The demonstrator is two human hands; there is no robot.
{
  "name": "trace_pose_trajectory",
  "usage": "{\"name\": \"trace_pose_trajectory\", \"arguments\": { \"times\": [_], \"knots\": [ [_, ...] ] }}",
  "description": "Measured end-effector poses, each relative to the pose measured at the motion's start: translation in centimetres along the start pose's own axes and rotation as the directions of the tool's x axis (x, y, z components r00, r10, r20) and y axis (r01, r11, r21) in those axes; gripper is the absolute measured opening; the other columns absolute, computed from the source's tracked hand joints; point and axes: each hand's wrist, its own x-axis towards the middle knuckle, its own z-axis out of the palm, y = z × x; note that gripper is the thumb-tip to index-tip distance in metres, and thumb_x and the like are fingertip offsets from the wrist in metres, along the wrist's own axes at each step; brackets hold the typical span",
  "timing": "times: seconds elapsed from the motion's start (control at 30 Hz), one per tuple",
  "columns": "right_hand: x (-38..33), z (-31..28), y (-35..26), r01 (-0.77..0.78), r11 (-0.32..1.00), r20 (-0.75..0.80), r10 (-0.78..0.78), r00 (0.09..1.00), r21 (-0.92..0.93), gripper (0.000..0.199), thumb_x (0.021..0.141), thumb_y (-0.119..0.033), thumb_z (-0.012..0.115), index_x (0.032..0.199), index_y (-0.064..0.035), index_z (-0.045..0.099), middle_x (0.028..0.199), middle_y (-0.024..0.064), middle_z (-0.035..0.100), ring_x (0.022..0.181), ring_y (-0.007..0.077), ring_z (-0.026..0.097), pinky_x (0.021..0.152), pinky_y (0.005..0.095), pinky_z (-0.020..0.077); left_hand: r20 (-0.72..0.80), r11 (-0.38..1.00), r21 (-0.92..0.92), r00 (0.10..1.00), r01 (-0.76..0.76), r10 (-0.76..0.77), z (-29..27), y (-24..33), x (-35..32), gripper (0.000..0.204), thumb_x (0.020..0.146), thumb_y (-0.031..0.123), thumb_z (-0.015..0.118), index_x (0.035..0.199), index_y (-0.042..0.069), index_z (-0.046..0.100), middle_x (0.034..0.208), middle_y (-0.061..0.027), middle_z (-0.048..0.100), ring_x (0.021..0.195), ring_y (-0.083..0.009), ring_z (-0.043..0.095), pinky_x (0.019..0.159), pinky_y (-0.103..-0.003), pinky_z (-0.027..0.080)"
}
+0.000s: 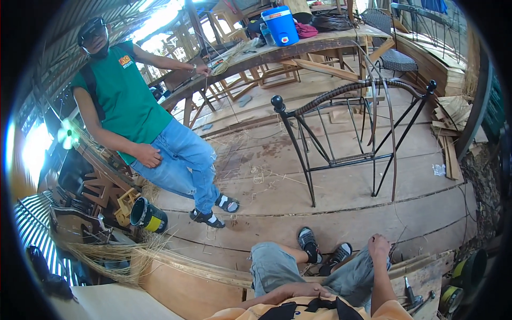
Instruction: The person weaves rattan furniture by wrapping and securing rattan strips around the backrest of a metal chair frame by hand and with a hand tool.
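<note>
My left hand (308, 290) lies across my lap, fingers fairly flat and holding nothing that I can see. On my right knee rests my right hand (379, 245), its fingers curled in and nothing visible in them. Before me on the plank floor stands a dark metal frame (352, 159) with thin legs and black ball knobs. Its curved top rail (341, 96) is wrapped in brown woven strips, and some long strips hang down from it. Both of my hands are well apart from the frame.
A person (125, 101) in a green shirt stands at left, one hand touching the long wooden table (240, 61). On that table is a blue cooler (280, 26). A black bucket (148, 214) and straw-like strands (106, 258) are at left; a tool (410, 293) lies at lower right.
</note>
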Motion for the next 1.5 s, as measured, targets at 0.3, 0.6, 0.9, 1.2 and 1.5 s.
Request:
{"name": "trace_pose_trajectory", "arguments": {
  "times": [0.3,0.6,0.9,1.2,1.5],
  "knots": [
    [-0.2,-0.8,0.0,0.002,1.0,0.016,-0.002,1.0,0.01,0.027,0.087,-0.028,0.05,0.096,-0.0093,0.068,0.103,0.0125,0.067,0.098,0.0306,0.061,0.09,0.0451,0.0419,-0.545,0.915,0.348,0.839,0.205,0.019,-3.7,2.1,-7.2,0.044,0.09,0.041,0.055,0.109,0.002,0.064,0.099,-0.0136,0.067,0.096,-0.0249,0.062,0.087,-0.035,0.047],
    [0.7,-0.8,-0.8,0.019,0.999,0.018,-0.02,1.0,0.034,0.025,0.088,-0.025,0.051,0.096,-0.0092,0.068,0.098,0.0136,0.067,0.098,0.0315,0.061,0.09,0.0451,0.0424,-0.895,0.654,0.118,-0.205,0.748,0.396,-11.3,-7.1,-5.6,0.037,0.084,0.034,0.058,0.112,0.01,0.063,0.123,-0.0096,0.058,0.121,-0.0328,0.047,0.097,-0.052,0.038],
    [0.9,-0.2,-0.6,-0.007,1.0,0.05,0.007,0.999,0.012,0.026,0.089,-0.027,0.05,0.097,-0.0091,0.067,0.098,0.0138,0.067,0.095,0.0318,0.063,0.089,0.0454,0.0431,-0.898,0.644,0.12,-0.195,0.756,0.396,-11.6,-6.6,-5.5,0.036,0.083,0.033,0.057,0.11,0.01,0.064,0.119,-0.0095,0.059,0.116,-0.0317,0.05,0.094,-0.049,0.04],
    [1.3,-0.9,-0.6,-0.02,0.998,0.066,0.017,0.998,0.053,0.028,0.089,-0.028,0.05,0.097,-0.008,0.067,0.097,0.0153,0.067,0.091,0.0339,0.064,0.085,0.0458,0.0451,-0.92,0.515,0.125,-0.095,0.848,0.379,-10.4,-5.1,-4.7,0.042,0.083,0.033,0.058,0.118,0.009,0.06,0.123,-0.0126,0.056,0.119,-0.0324,0.048,0.098,-0.051,0.036],
    [1.1,0.1,-0.3,-0.004,0.999,0.042,0.003,0.999,0.035,0.027,0.088,-0.028,0.05,0.093,-0.0085,0.068,0.096,0.0151,0.068,0.088,0.0332,0.065,0.084,0.046,0.0454,0.179,0.909,0.204,0.926,-0.364,0.332,-2.1,-3.0,2.1,0.051,0.102,0.032,0.037,0.145,0.005,0.031,0.148,-0.0125,0.034,0.137,-0.0236,0.03,0.113,-0.034,0.02]
  ]
}}
